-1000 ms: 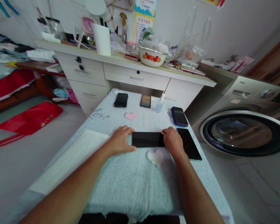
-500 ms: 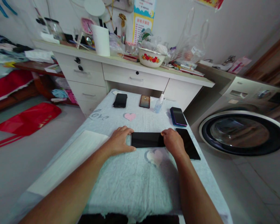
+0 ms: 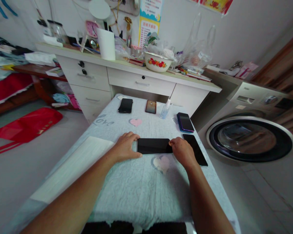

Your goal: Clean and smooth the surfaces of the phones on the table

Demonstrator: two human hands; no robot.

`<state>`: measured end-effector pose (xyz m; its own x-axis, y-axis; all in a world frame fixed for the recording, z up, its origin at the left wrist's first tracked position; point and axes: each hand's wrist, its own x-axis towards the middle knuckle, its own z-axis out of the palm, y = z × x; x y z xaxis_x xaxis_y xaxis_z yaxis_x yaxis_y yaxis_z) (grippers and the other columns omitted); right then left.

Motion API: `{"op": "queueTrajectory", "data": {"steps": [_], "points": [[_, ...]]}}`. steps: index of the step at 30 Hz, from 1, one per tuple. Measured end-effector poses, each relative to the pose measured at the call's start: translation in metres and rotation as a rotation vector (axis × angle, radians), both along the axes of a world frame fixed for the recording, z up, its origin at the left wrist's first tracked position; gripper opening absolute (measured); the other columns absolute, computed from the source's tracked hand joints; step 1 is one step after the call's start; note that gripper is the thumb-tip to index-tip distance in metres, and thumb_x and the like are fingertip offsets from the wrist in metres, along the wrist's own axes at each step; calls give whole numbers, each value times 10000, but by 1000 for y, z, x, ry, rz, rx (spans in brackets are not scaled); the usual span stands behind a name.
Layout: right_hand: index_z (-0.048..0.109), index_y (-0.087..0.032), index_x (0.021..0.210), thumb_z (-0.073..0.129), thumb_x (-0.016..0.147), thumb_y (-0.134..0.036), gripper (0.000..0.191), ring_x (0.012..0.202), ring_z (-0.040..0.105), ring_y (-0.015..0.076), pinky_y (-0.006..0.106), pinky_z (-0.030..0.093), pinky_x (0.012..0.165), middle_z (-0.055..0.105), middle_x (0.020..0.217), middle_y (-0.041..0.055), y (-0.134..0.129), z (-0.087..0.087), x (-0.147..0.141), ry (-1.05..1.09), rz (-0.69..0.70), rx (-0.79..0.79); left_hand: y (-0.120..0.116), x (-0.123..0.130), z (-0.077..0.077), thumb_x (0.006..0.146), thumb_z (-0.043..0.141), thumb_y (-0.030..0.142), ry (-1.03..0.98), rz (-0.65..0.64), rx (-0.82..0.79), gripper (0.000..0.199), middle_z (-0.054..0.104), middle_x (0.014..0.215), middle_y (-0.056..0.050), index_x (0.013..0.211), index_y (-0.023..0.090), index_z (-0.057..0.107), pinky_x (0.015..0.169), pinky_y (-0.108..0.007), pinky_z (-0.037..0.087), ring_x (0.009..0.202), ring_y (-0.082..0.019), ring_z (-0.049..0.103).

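Note:
A black-screened smartphone lies sideways on the cloth-covered table, screen up. At its left end is my left hand, thumb at the lower corner and fingers at the upper corner, steadying it. My right hand is closed over the phone's right end, its fingertips touching the upper right of the screen. Whatever may be pinched in those fingers is hidden. Partly behind the right hand lies a larger dark phone or tablet. A folded white cloth rests beside my left forearm.
Along the far side are a black phone, a brownish phone or case, a clear spray bottle and stacked phones. Beyond stand a white desk with a floral bowl and a washing machine.
My right hand has shifted slightly right and down at the phone's end. My left hand and the phone stay in place. The view has tilted a little.

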<state>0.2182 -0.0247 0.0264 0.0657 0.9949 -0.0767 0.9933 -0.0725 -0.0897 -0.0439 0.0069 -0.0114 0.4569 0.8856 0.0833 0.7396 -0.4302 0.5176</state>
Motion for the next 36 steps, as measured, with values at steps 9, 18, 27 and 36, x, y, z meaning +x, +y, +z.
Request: {"op": "queueTrajectory", "data": {"steps": [9,18,27,36], "points": [[715,-227,976,442,923,-207,279,919,618,172,251,373,756,675,1035,62,-13,-1,3,60,9,32,0,1,2,581,735,441,4,2,-12,631,584,1074,-85,1128,180,561,901,-385,423,1029,-279,534],[700,-232,941,458,899,-191,249,870,630,173,252,365,686,681,977,50,-7,1,2,-11,24,-14,0,1,3,581,732,441,5,-1,-5,609,583,1072,-83,1111,194,560,894,-388,423,1031,-282,529],[692,-233,957,455,890,-166,255,879,627,195,278,394,723,670,993,71,17,5,-3,-117,60,-43,-1,2,3,585,733,436,15,2,-8,615,583,1082,-84,1120,188,558,903,-388,420,1049,-286,524],[684,-224,977,415,929,-209,274,871,610,166,250,368,691,638,1043,69,23,-5,-8,-45,21,83,-1,2,5,587,735,434,21,-1,-11,605,581,1078,-77,1117,202,558,901,-384,415,1050,-285,525]]}}
